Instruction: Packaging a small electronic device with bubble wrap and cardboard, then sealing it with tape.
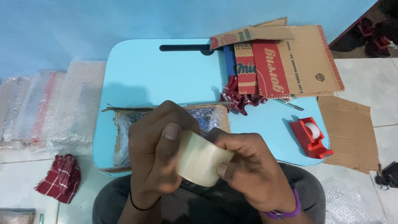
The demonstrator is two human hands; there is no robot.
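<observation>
Both hands hold a roll of pale tan packing tape (200,159) close to the camera, above my lap. My left hand (155,155) wraps the roll's left side with the thumb on top. My right hand (248,168) pinches its right edge between thumb and fingers. Behind the hands, on the light blue lap table (166,74), lies a cardboard piece with a bubble-wrapped parcel (124,132) on it, partly hidden by my hands.
Flattened red-printed cardboard (286,58) lies at the table's far right, with red checked cloth (240,99) under its edge. A red tape dispenser (311,137) sits near the right corner. Bubble wrap sheets (54,103) and another checked cloth (60,178) lie on the floor left.
</observation>
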